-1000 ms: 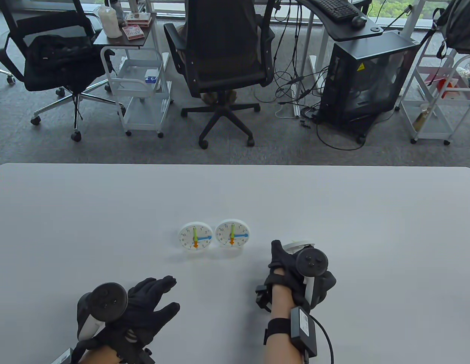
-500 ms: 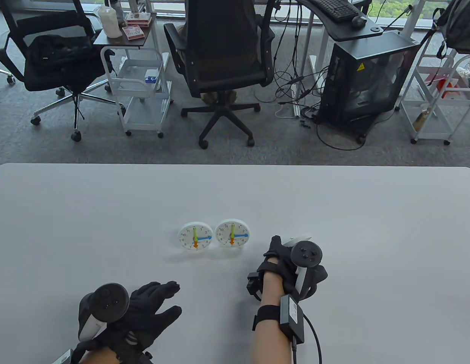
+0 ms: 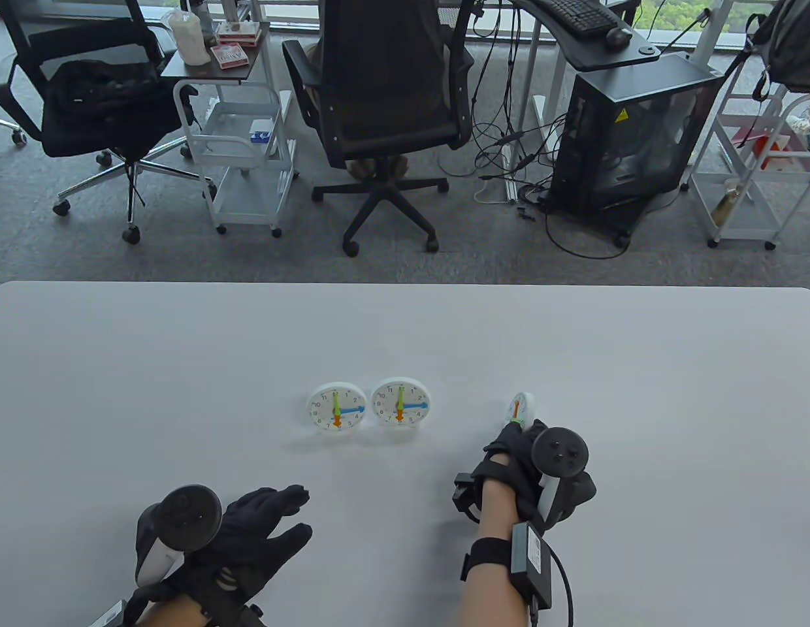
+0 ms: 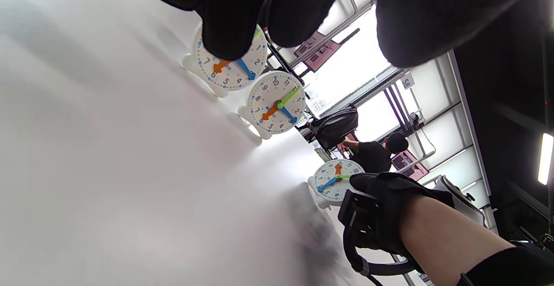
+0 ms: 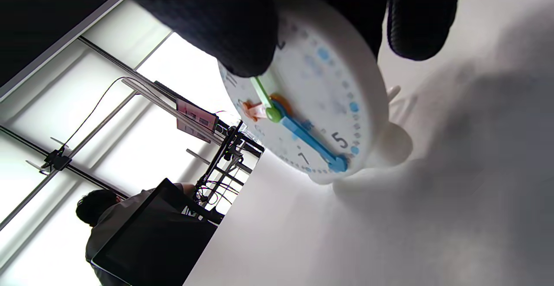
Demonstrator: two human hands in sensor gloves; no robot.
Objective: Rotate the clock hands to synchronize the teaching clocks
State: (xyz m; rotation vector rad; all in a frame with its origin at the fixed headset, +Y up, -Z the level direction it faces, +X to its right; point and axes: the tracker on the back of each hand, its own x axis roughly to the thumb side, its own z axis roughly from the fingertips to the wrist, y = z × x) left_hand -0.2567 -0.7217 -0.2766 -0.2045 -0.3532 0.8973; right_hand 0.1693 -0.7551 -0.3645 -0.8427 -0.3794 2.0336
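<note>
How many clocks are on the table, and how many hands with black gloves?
Teaching clocks: 3, namely left clock, middle clock, right clock
Gloved hands: 2, namely left hand, right hand, which touches the right clock
Total: 5

L hand [image 3: 248, 529] flat, fingers spread; R hand [image 3: 529, 457] curled in grip.

Black-gloved hands [image 3: 248, 535] — bare forearms, cabled wristband [image 3: 486, 556]
</note>
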